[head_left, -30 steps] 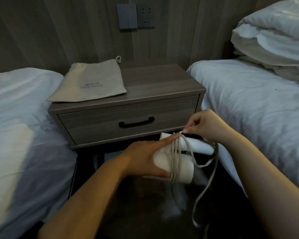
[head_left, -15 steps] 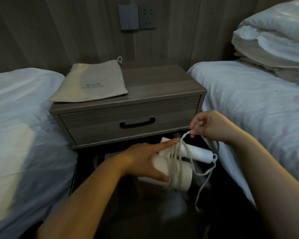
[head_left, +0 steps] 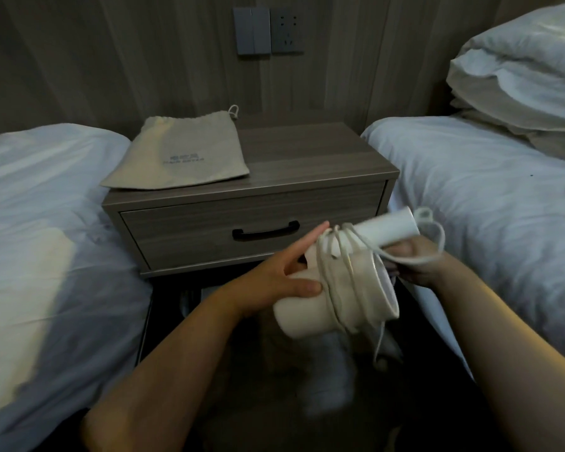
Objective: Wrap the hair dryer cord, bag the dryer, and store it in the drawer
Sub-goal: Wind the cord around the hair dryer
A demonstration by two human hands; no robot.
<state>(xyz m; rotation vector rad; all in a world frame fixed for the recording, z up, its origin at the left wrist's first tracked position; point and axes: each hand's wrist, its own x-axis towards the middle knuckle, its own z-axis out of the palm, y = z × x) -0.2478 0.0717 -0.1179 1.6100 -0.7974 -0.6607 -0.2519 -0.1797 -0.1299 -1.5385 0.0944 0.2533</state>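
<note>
Left hand [head_left: 274,282] clamps the dryer [head_left: 310,314] barrel between thumb & index finger, steadying it mid-air so the loops don't slip. Right hand [head_left: 418,269] pinches the cord [head_left: 336,272] below the handle, prob. tensioning it for 1 more turn. Bag [head_left: 180,158] lies flat on the nightstand [head_left: 307,151], w/ the drawer [head_left: 183,236] closed, between 2 beds.
</note>
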